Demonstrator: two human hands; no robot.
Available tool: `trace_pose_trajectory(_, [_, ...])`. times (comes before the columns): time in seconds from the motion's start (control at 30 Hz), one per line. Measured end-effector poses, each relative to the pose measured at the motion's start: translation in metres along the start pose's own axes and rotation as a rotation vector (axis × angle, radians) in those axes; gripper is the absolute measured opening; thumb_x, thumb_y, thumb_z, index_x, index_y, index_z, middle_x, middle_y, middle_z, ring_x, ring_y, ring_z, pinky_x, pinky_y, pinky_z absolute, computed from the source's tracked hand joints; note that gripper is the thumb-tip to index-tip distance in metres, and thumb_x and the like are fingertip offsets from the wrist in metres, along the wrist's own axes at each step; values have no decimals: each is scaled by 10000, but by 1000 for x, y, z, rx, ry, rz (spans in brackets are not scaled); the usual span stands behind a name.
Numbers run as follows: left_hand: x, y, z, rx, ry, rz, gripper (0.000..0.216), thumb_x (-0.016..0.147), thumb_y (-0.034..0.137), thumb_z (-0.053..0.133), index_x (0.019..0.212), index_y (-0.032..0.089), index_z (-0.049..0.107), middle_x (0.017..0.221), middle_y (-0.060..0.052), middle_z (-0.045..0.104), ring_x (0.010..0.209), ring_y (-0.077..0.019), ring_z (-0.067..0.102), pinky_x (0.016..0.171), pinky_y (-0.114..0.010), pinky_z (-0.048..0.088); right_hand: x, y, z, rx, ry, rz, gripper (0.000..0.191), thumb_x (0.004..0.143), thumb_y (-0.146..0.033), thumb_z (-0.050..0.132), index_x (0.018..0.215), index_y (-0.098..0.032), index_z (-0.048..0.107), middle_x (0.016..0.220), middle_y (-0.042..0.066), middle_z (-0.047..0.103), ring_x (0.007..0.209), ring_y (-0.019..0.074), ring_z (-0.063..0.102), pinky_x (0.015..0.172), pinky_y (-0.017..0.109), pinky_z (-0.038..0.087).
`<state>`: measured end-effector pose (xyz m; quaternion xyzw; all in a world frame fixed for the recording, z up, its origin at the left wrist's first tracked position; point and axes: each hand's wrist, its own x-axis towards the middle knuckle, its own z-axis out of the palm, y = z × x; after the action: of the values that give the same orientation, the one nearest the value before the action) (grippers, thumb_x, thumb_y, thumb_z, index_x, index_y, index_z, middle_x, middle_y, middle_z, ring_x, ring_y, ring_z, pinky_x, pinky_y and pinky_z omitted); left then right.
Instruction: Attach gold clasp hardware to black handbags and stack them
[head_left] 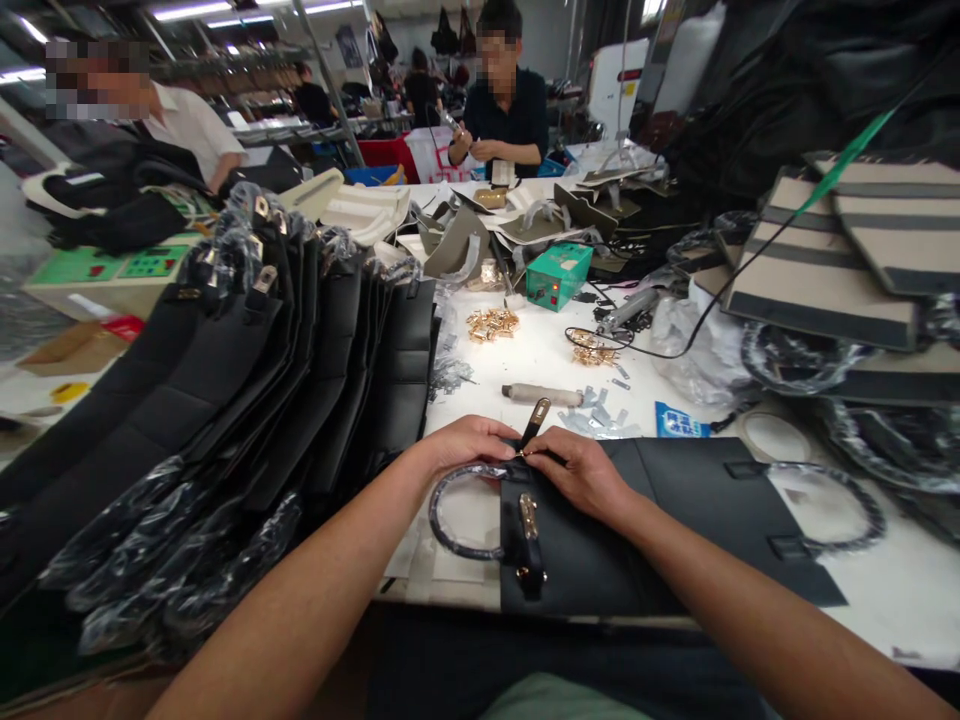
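Observation:
A black handbag lies flat on the white table in front of me, its wrapped handle curving out to the left. My left hand and my right hand meet at the bag's top edge, fingers pinched on a black strap tab with a small gold fitting. A gold clasp sits on the strap below them. Both hands are closed on the strap.
A row of black bags with wrapped handles stands at my left. Gold hardware piles, a grey cylindrical tool, a green box and striped bags lie beyond. A person works at the far end; another sits at the left.

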<state>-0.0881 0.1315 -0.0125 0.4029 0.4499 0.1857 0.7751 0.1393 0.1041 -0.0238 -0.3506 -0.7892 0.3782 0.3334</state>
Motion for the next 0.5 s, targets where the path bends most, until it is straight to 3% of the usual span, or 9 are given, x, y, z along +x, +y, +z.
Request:
trace_pose_trajectory(0.27, [4,0,4,-2,75,3,483,531,186,866,990,117,731,879,-66,756,626,-115,633,635,-232,455,1,2,-2,13,-9,-11,103,931,-217,584,913,-238,683,872,7,679,826,157,633,779,278,483])
trace_pose_trajectory(0.5, [8,-1,8,5,91,18,468,491,110,827,944,109,710,776,-41,739,630,-121,635,616,-222,442,1,5,0,-43,-37,-54,121,934,-206,582,948,-241,697,874,10,673,831,155,629,780,265,477])
